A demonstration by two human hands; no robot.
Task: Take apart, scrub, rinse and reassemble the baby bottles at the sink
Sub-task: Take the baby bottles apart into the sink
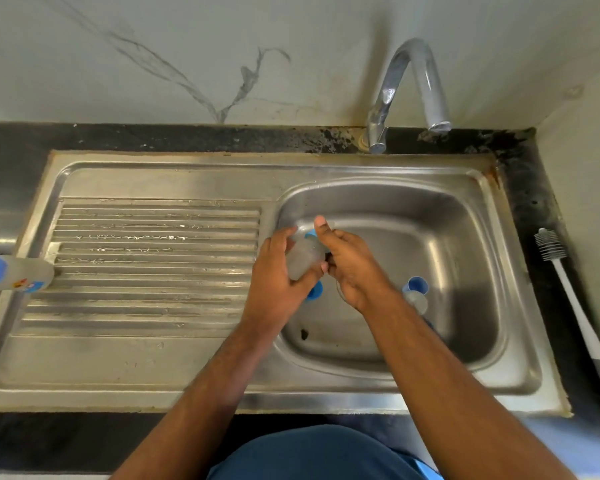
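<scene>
Both forearms are extended forward and converge over the near-left part of the sink basin (pixel 395 202), wrists roughly level. Left hand (pixel 278 275) is held palm inward, fingers and thumb curled round the clear bottle body (pixel 303 259). Right hand (pixel 352 268) is set against the bottle's right side, fingers curled at it, thumb raised toward the far rim. Hands are touching.

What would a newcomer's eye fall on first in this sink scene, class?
First, the two hands over the basin: the left hand grips a translucent baby bottle while the right hand works at its end. Next, the chrome tap behind, and the bottle brush lying on the dark counter at right.
</scene>
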